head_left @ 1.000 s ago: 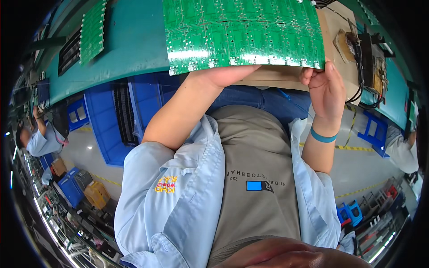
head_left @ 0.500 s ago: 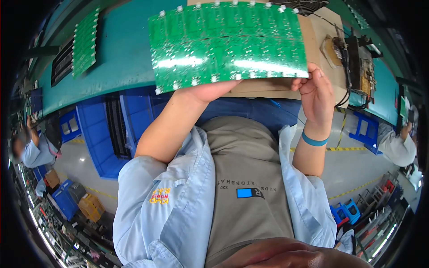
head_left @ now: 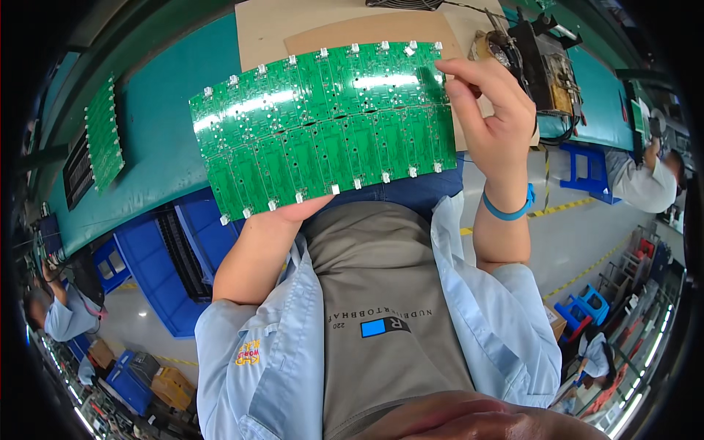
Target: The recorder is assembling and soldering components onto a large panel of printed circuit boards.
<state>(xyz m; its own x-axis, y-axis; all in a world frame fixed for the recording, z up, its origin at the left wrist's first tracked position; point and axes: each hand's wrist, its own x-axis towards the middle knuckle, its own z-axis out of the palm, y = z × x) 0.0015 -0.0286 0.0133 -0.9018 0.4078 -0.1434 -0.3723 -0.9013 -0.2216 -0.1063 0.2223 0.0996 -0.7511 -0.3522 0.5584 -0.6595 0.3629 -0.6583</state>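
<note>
A wide green circuit board panel point(head_left: 323, 136), scored across its middle, is held up in front of me. Small white connectors point(head_left: 323, 53) line its far and near edges; one near the far right corner sits askew. From beneath, my left hand point(head_left: 304, 210) supports the near left part of the panel, its fingers hidden under it. My right hand point(head_left: 495, 114) is at the panel's far right corner. Its index fingertip and thumb are apart beside the edge, the other fingers curled; nothing shows between them. A blue band point(head_left: 508, 213) circles my right wrist.
Another green panel point(head_left: 105, 136) leans by a black slotted rack point(head_left: 76, 172) at the left of the teal bench point(head_left: 165, 95). Brown cardboard point(head_left: 264, 33) lies beyond my panel. A machine with cables point(head_left: 546, 66) stands at right. Blue bins point(head_left: 150, 253) are below the bench; co-workers sit at both sides.
The panel has come nearer and to the left, tilting so its glare shifted to the far half. My right hand has moved from the near right corner to the far right corner.
</note>
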